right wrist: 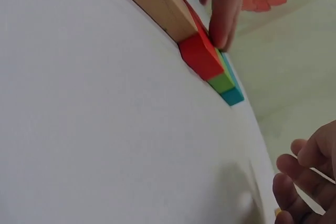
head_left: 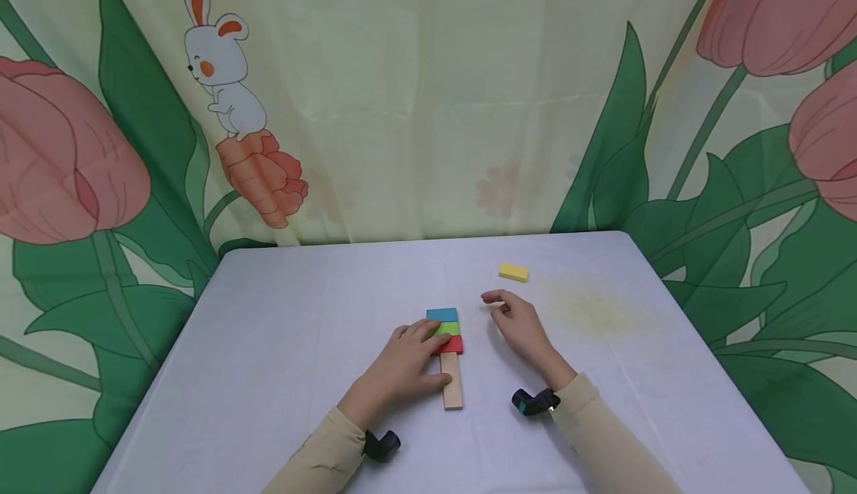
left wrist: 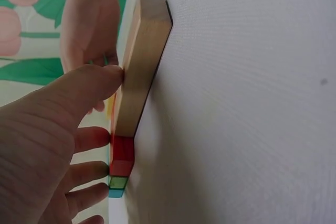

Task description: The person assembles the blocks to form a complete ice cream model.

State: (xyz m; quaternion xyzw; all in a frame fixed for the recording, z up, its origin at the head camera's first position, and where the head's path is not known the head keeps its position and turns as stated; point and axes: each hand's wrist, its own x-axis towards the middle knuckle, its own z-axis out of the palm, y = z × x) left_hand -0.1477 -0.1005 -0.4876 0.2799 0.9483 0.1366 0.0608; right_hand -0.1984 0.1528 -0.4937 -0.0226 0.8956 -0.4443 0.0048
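Blue (head_left: 442, 315), green (head_left: 451, 327) and red (head_left: 456, 344) blocks lie side by side in a row across the middle of the table. Below the red one, a long plain wooden block (head_left: 452, 393) runs toward the person, its end against the red. My left hand (head_left: 402, 364) rests over the row from the left, fingertips on the colored blocks and thumb at the wooden block (left wrist: 142, 66). To the right of the row, my right hand (head_left: 522, 330) hovers with loosely bent fingers and holds nothing. A yellow block (head_left: 513, 272) lies just beyond it.
A white cloth covers the table (head_left: 268, 345), whose far edge meets a curtain (head_left: 428, 107) printed with tulips and a rabbit. Each wrist wears a black camera. A faint yellowish stain (head_left: 592, 312) marks the cloth at the right.
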